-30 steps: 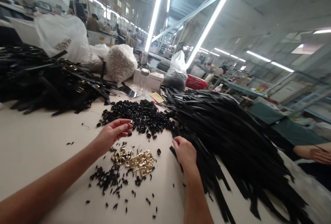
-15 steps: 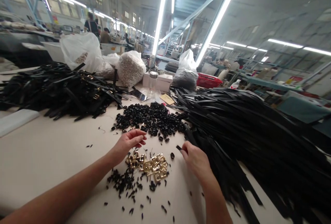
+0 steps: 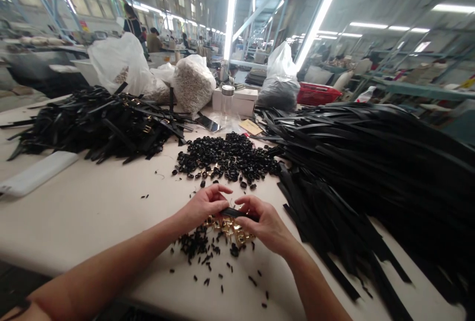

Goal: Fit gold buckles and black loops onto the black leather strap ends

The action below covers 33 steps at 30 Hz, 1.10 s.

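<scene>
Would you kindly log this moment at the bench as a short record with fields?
left hand: pinches one end of black strap
right hand: grips the same strap
under hands: gold buckles
behind: pile of black loops
right: heap of black straps
left: strap heap with gold fittings
surface: pale table

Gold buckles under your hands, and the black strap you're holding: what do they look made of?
Gold buckles: probably metal with a polished gold finish, since they glint brightly. Black strap, gripped by left hand and right hand: flat, faintly glossy, likely leather or imitation leather.
</scene>
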Motion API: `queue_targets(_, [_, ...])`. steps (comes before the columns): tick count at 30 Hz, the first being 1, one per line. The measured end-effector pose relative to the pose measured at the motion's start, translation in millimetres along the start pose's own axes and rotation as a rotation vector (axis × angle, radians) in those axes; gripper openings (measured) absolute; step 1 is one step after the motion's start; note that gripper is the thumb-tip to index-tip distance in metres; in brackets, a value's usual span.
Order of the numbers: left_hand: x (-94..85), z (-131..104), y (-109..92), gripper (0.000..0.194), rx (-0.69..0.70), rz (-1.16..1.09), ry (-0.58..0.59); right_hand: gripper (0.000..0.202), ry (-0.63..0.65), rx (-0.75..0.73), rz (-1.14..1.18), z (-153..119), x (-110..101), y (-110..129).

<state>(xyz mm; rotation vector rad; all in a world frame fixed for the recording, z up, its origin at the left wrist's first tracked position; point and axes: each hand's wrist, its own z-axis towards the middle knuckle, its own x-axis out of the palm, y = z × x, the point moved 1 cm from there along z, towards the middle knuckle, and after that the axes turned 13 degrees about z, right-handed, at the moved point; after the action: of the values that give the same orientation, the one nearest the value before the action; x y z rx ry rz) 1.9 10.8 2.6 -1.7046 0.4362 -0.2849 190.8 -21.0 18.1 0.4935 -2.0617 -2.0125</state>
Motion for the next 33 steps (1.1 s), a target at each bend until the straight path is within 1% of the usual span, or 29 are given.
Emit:
queue_targets(2, [-4.7,0.8,-2.7,0.042,-0.011,-0.009,-0.049,0.021,-0.053,-0.06,-0.116,0.5,-2.2,1.2])
queue_targets(4, [-7.4,1.1,-4.4,0.042,-0.02,-0.025,-0.062,0.014,-0.089,-0.116,-0.198,1.3,-1.9,0.8])
queue_targets(8, [-7.7,1.6,-2.5,0.044,-0.055,-0.072,-0.053,0.013,-0.146,-0.196,-0.294,2.5,0.8,-2.8])
queue_targets(12, [-5.7,2.5,2.1,0.046,-0.077,-0.124,-0.031,0.006,-0.164,-0.254,-0.411,1.5,2.3,-1.4])
queue_targets(15, [-4.2,1.4,2.0,0.045,-0.072,-0.085,-0.013,0.004,-0.181,-0.287,-0.498,0.2,3.0,2.4])
queue_targets(17, [-3.1,-0.6,-1.0,0.037,-0.015,0.038,-0.005,0.006,-0.184,-0.302,-0.543,-0.4,3.6,3.6])
queue_targets(18, [-2.3,-1.9,-3.1,0.032,0.045,0.138,-0.004,0.006,-0.182,-0.309,-0.563,-0.5,4.0,3.6])
queue_targets(20, [0.0,-4.8,-7.8,0.022,0.202,0.367,-0.013,0.005,-0.185,-0.323,-0.604,-0.5,5.2,2.4])
queue_targets(22, [3.1,-7.6,-11.4,0.017,0.345,0.529,-0.035,0.005,-0.197,-0.332,-0.633,-0.2,6.9,0.3])
queue_targets(25, [6.3,-10.3,-14.2,0.014,0.448,0.594,-0.074,0.006,-0.2,-0.35,-0.644,0.4,9.3,-2.3])
queue_targets(27, [5.3,-10.8,-15.1,0.012,0.476,0.607,-0.093,0.005,-0.194,-0.351,-0.632,0.8,9.5,-2.2])
queue_targets(29, [-0.2,-9.6,-15.6,0.013,0.461,0.596,-0.146,0.005,-0.196,-0.327,-0.613,0.9,7.4,0.0])
queue_targets(32, [-14.6,-5.6,-14.7,0.024,0.356,0.524,-0.274,0.007,-0.196,-0.278,-0.58,0.4,1.6,6.2])
queue_targets(33, [-18.9,-4.3,-14.1,0.026,0.321,0.502,-0.3,0.009,-0.182,-0.271,-0.576,0.1,-0.2,8.2])
